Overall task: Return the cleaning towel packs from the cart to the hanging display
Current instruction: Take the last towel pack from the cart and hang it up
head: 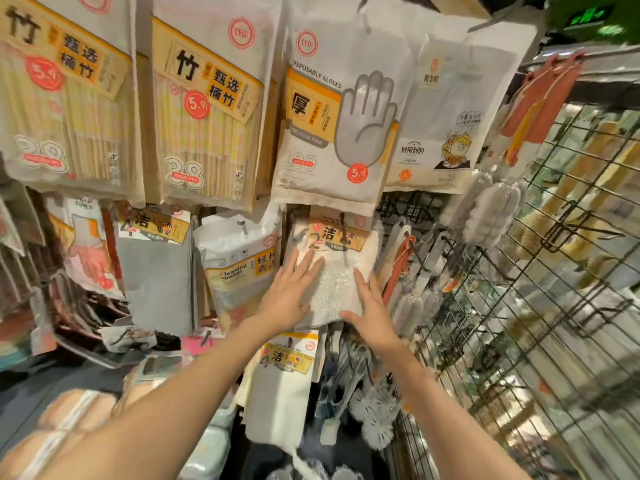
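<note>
Both my arms reach up to the hanging display, and my left hand [290,292] lies flat with its fingers straight and slightly spread on the white cleaning towel pack [332,271], covering its left side. My right hand [372,308] presses the lower right part of the same pack, fingers straight and close together, thumb along its bottom edge. The pack hangs just below the disposable gloves pack [332,133] and right beside the cleaning sponge pack [239,268] on its left. Another towel pack [282,386] hangs directly beneath, between my forearms. A black wire grid rack [554,271] runs along the right.
</note>
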A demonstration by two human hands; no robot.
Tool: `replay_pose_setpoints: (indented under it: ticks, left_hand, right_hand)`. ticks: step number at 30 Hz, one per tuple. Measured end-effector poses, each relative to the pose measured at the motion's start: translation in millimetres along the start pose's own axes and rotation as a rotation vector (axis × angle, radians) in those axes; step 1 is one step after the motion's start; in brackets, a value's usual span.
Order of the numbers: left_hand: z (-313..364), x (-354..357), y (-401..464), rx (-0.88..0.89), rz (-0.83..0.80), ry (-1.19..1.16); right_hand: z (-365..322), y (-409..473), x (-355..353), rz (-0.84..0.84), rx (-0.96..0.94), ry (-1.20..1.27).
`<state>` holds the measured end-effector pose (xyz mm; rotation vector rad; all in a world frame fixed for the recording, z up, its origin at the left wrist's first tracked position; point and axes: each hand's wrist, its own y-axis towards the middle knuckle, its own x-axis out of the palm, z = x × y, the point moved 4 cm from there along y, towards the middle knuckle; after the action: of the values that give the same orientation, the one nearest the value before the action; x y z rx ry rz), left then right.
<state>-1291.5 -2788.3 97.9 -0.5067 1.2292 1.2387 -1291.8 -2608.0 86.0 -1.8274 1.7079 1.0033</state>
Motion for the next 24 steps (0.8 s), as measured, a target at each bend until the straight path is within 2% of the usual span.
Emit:
replay_pose_setpoints:
  ticks: [2, 5, 8, 11, 14, 18, 24]
  left_hand:
    - [-9.0, 15.8, -16.6, 0.002, -0.037, 0.003]
    - [-21.7, 41.6, -43.4, -0.032, -0.086, -0.061]
    - [-35.8, 72.0, -69.5, -0.090, -0.147, -0.099]
    - [-50.9, 96.6, -91.8, -0.186, -0.167, -0.174]
    - [-60.5, 113.2, -108.7, -0.239, -0.196, -0.194]
    - [-63.4, 126.1, -114.6, -0.243, -0.174, -0.261]
    - [-71.6, 137.3, -111.6, -0.236, -0.106, -0.314]
  right_hand:
    - [5.8, -12.7, 16.9, -0.033, 0.027, 0.017]
    - [12.9, -34.3, 44.9, -0.073, 0.035, 0.165]
    - [17.5, -49.2, 78.3, -0.123, 0.029, 0.119]
    - [17.0, -55.7, 104.5, -0.073, 0.016, 0.113]
    - [16.3, -66.2, 129.5, -0.040, 0.041, 0.214]
    - [24.4, -82.8, 160.7, -0.059, 0.003, 0.307]
    - [39.0, -73.6, 169.1, -0.028, -0.049, 0.202]
